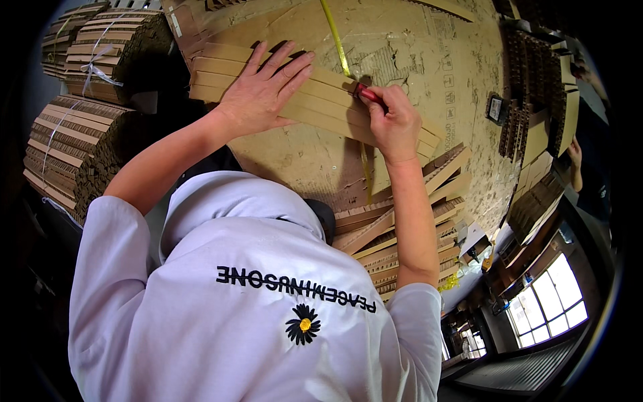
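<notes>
My left hand [262, 92] lies flat with spread fingers on a row of brown cardboard strips [325, 115], side by side on the worktop. My right hand [396, 126] is closed around a small red-handled tool [370, 97]. The tool's dark tip meets the upper edge of the strips; its exact kind is hidden by my fingers. A yellow strap [335, 40] runs across the worktop and passes under the strips near that tip, showing again below them.
The worktop [415, 60] is covered with worn cardboard. Loose strips [395, 234] are piled near my right forearm. Tied strip bundles [74, 151] stand at left. On the right are a small black device [496, 108], cardboard stacks [526, 94] and another person's hand [575, 157].
</notes>
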A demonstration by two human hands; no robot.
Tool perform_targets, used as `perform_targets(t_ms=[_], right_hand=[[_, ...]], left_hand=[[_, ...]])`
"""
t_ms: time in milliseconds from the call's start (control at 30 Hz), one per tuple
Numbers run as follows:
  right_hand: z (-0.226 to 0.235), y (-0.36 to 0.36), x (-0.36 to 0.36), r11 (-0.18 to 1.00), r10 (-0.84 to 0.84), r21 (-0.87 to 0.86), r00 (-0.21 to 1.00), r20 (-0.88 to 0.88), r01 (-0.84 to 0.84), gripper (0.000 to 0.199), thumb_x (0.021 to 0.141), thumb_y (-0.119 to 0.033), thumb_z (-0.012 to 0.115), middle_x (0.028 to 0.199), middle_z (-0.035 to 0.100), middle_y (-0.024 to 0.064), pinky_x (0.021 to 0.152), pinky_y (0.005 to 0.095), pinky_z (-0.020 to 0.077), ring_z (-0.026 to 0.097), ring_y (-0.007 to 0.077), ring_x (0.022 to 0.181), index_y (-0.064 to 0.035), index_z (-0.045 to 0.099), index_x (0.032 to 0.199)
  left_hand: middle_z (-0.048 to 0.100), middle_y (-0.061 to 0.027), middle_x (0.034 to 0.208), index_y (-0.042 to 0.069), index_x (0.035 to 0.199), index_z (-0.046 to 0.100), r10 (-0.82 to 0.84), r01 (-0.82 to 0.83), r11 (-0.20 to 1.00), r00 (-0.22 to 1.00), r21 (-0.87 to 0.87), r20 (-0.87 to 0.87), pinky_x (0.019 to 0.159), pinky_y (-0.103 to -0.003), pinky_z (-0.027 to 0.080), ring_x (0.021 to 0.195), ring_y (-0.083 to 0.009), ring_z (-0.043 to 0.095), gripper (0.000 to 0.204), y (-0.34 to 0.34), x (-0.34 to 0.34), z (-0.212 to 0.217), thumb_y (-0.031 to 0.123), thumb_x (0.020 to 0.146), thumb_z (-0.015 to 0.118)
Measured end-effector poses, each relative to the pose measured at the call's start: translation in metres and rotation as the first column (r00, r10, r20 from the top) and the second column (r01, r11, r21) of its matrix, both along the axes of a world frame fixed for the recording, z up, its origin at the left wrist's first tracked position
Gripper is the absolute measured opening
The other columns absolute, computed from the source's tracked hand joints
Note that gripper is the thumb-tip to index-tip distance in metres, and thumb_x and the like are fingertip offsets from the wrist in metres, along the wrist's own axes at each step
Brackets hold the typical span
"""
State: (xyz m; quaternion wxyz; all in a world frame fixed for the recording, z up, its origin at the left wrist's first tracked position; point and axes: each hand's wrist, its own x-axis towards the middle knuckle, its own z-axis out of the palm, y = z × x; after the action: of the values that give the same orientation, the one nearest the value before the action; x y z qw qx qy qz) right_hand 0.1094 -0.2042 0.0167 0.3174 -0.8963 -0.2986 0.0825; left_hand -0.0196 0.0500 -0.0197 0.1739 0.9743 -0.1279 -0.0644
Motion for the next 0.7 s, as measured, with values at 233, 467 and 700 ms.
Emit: perform_targets(t_ms=[233, 467, 700], right_hand=[[-0.001, -0.005, 0.003, 1.000, 0.008, -0.019, 0.999, 0.051, -0.007, 0.013, 0.084, -0.006, 0.077, 0.085, 0.068, 0.0040, 0.063, 0.0342, 0.0523, 0.066, 0.0231, 0.072, -0.0134, 0.076, 0.095], [0.028, -0.068, 0.016, 0.726, -0.305, 0.485, 0.861, -0.408, 0.487, 0.014, 0.095, 0.001, 0.073, 0.107, 0.063, 0.0019, 0.073, 0.0232, 0.0513, 0.062, 0.0102, 0.083, -0.0019, 0.072, 0.108], [0.001, -0.093, -0.018, 0.860, -0.266, 0.348, 0.909, -0.320, 0.374, 0.020, 0.085, 0.006, 0.078, 0.106, 0.063, 0.0044, 0.080, 0.0261, 0.0507, 0.061, 0.0157, 0.095, -0.0017, 0.075, 0.103]], left_hand=[[0.026, -0.0093, 0.170, 0.006, 0.158, 0.037, -0.002, 0.002, 1.000, 1.000, 0.023, 0.009, 0.126, -0.063, 0.015, 0.159, -0.0367, 0.018, 0.110, -0.003, 0.002, 0.001, 0.050, 0.070, 0.087], [0.025, -0.0073, 0.171, 0.006, 0.159, 0.036, 0.003, -0.002, 0.999, 1.000, 0.044, -0.015, 0.128, -0.062, 0.012, 0.159, -0.0343, 0.017, 0.106, -0.001, 0.000, 0.000, 0.054, 0.076, 0.082], [0.023, -0.0056, 0.171, 0.006, 0.159, 0.037, 0.007, -0.006, 0.998, 1.000, 0.061, -0.006, 0.128, -0.061, 0.009, 0.160, -0.0327, 0.016, 0.104, -0.002, 0.000, -0.004, 0.055, 0.078, 0.081]])
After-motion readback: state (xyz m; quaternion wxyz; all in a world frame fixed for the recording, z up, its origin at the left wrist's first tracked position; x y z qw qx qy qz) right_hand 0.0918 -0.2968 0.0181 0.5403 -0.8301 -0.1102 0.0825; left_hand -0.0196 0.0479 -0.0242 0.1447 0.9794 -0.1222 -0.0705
